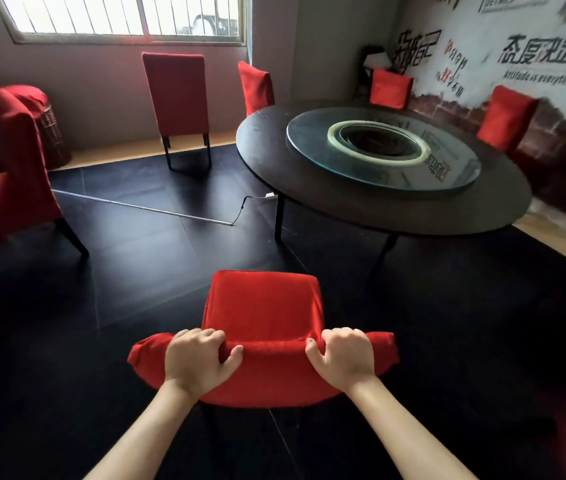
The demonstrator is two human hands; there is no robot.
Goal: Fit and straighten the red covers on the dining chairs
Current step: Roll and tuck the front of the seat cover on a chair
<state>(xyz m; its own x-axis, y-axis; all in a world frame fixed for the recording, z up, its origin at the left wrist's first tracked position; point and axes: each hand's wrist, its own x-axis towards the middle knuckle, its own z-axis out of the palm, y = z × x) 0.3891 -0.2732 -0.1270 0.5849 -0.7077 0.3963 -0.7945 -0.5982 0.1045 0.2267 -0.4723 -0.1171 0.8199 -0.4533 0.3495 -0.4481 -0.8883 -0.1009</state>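
Left hand (pixel 198 358) and right hand (pixel 345 356) both grip the top edge of the near chair (pixel 264 320), fingers curled over its red cover (pixel 262 382). Round table (pixel 309 188) stands ahead right; more covered chairs (pixel 176 95) ring it.

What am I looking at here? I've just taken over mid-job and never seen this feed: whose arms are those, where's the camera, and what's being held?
There is no machine. This is one wide-angle camera worn on a person's head, looking forward and down, so the two bare arms are the wearer's own.

The left hand and right hand each grip the top edge of the backrest of the nearest chair, fingers curled over its red cover.

Beyond it stands a round dark table carrying a glass turntable. More red-covered chairs ring the room, one under the window. A thin white rod with a cord lies on the dark floor.
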